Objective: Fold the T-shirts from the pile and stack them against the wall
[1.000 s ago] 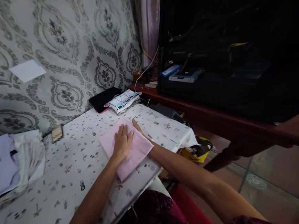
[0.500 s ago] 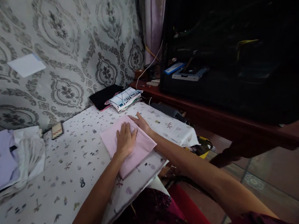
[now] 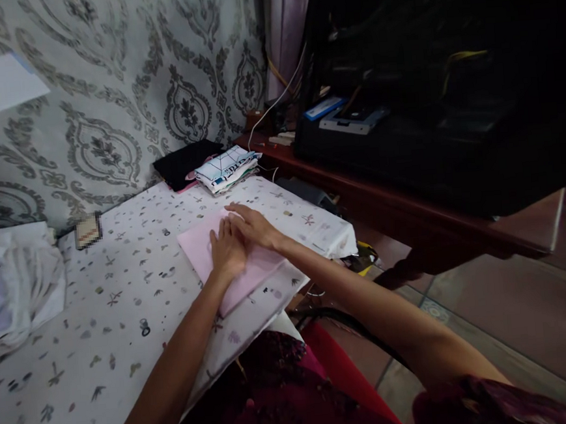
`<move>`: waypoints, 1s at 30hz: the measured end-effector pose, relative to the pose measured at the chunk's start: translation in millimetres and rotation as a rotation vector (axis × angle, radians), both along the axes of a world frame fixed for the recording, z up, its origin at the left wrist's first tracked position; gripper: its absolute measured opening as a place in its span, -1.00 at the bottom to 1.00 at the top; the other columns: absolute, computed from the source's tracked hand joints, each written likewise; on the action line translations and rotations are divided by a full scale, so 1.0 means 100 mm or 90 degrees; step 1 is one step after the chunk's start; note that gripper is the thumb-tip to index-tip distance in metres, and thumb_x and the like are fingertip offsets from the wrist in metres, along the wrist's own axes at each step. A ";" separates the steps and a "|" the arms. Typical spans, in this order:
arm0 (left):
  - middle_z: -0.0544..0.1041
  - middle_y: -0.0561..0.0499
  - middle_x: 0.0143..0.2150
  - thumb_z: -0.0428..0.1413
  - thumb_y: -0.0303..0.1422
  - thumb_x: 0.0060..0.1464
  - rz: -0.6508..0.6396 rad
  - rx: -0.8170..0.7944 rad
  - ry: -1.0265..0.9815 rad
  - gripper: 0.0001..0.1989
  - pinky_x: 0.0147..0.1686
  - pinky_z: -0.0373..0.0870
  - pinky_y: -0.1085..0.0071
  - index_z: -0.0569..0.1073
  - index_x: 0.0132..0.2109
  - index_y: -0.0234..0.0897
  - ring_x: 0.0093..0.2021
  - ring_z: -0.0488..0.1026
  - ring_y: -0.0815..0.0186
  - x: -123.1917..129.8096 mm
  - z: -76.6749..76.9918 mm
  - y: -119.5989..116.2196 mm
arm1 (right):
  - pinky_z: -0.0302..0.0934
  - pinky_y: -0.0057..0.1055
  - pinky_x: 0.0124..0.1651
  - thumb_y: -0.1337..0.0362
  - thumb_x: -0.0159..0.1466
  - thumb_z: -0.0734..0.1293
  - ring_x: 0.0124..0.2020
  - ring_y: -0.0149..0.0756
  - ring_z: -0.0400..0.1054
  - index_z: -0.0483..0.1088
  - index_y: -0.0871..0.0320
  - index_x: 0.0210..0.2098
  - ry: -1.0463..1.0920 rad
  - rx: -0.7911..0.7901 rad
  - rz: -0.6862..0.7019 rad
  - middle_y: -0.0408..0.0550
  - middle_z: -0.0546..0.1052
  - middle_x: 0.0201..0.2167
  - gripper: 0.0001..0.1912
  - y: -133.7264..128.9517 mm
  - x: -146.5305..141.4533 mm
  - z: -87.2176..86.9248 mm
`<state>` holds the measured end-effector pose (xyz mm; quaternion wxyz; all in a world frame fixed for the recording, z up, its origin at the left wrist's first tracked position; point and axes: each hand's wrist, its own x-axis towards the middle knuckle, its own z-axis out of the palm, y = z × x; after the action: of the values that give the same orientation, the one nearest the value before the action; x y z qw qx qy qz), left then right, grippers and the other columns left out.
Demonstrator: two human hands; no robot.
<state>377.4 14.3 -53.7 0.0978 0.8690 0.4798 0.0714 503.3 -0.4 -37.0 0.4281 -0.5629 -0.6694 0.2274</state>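
Note:
A folded pink cloth point(image 3: 240, 290) lies flat on the white patterned table cover near the table's front edge. My left hand point(image 3: 228, 249) rests on the middle of the cloth, its fingers stretched out and pointing away from me. Just to its right, my right hand point(image 3: 253, 227) lies over the cloth's far part, fingers extended to the left and touching or nearly touching my left fingertips. Neither hand grips anything. The cloth's far right part is hidden under my right hand.
Beyond the cloth sit a folded white printed stack point(image 3: 225, 169) and a black folded cloth point(image 3: 186, 165). White and lilac garments point(image 3: 23, 278) lie at the left, near a small blurred card point(image 3: 88, 231). A dark red wooden desk point(image 3: 386, 220) stands to the right.
My right hand has moved from the cloth's right edge leftward onto the cloth, close to my left hand. The camera view has shifted, moving the scene slightly left and up.

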 end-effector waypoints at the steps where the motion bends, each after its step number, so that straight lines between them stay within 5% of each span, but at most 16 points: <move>1: -0.02 -0.30 0.50 -0.15 -0.27 0.33 -0.002 -0.004 0.006 -0.39 0.40 -0.19 -0.13 0.05 0.44 -0.42 0.51 -0.17 0.00 0.00 0.00 -0.01 | -0.06 -0.15 0.43 0.04 0.45 0.06 0.41 -0.19 0.07 0.32 0.16 0.28 -0.046 0.002 0.005 0.06 0.29 0.35 -0.45 -0.09 -0.02 -0.03; 8: 0.17 -0.36 0.43 -0.11 -0.34 0.30 -0.013 -0.006 -0.126 -0.47 0.39 -0.07 -0.07 0.21 0.35 -0.46 0.46 0.03 -0.02 -0.03 -0.03 0.04 | 0.06 -0.04 0.39 0.06 0.45 0.01 0.35 -0.09 0.18 0.32 0.18 0.27 -0.195 -0.047 -0.047 0.13 0.36 0.30 -0.44 -0.36 0.14 -0.18; 11: 0.35 -0.32 0.31 -0.08 -0.35 0.28 -0.030 -0.008 -0.252 -0.53 0.30 0.19 0.14 0.29 0.28 -0.42 0.31 0.30 0.09 -0.29 0.08 0.29 | -0.01 -0.04 0.42 0.05 0.45 0.05 0.42 -0.06 0.04 0.28 0.22 0.30 -0.222 0.000 -0.039 0.15 0.25 0.37 -0.42 -0.21 0.10 -0.08; 14: 0.47 -0.29 0.14 0.00 -0.37 0.19 0.076 0.016 -0.311 -0.58 0.19 0.28 0.13 0.38 0.17 -0.39 0.16 0.39 0.07 -0.70 0.20 0.66 | -0.03 -0.06 0.43 0.06 0.45 0.07 0.44 -0.07 0.00 0.23 0.24 0.33 -0.247 0.008 0.007 0.16 0.20 0.40 -0.42 0.06 -0.08 0.02; 18: 0.52 -0.05 -0.26 0.08 -0.32 0.07 0.180 -0.098 -0.375 -0.68 -0.11 0.38 0.26 0.47 -0.02 -0.32 -0.21 0.46 0.18 -1.17 0.19 1.02 | -0.07 -0.09 0.43 0.10 0.47 0.06 0.44 -0.08 -0.02 0.26 0.27 0.30 -0.332 -0.062 0.030 0.17 0.21 0.39 -0.45 0.43 -0.34 -0.03; 25: 0.52 0.01 -0.35 0.05 -0.22 0.10 0.097 -0.182 -0.417 -0.71 -0.27 0.31 0.41 0.53 -0.16 -0.31 -0.33 0.40 0.28 -1.28 0.06 1.12 | -0.26 -0.08 0.46 0.04 0.48 -0.01 0.48 -0.07 -0.15 0.14 0.26 0.38 -0.454 -0.108 0.017 0.17 0.08 0.45 -0.38 0.59 -0.45 -0.28; 30: 0.58 -0.01 -0.24 -0.02 -0.27 0.18 0.029 -0.123 -0.301 -0.74 -0.17 0.31 0.39 0.53 -0.18 -0.26 -0.24 0.44 0.25 -1.29 0.06 1.17 | -0.27 -0.09 0.46 0.03 0.46 -0.01 0.48 -0.02 -0.15 0.13 0.25 0.39 -0.459 -0.117 0.012 0.14 0.09 0.45 -0.36 0.58 -0.44 -0.28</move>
<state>248.8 131.1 -47.5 0.2882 0.8036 0.4679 0.2287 459.6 57.2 -65.2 0.1102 -0.6365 -0.7594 0.0776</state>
